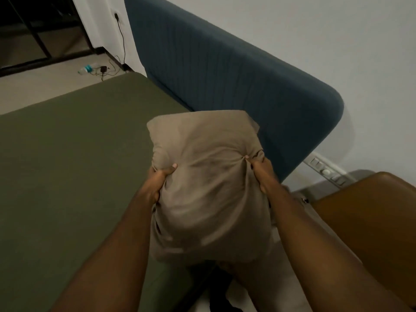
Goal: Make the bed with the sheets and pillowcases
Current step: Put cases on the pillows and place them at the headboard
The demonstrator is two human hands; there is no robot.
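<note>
Left hand (158,182) grips tan pillowcase (209,176) at one side; right hand (262,173) pinches the other; pillow apparently inside, held above bed (78,143) edge, near blue headboard (225,70).

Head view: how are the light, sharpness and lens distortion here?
Head view is dim and evenly lit, with no glare. The pillow, left hand and right hand look slightly smeared, probably by motion. The wide lens bows the headboard and tilts the room.
</note>
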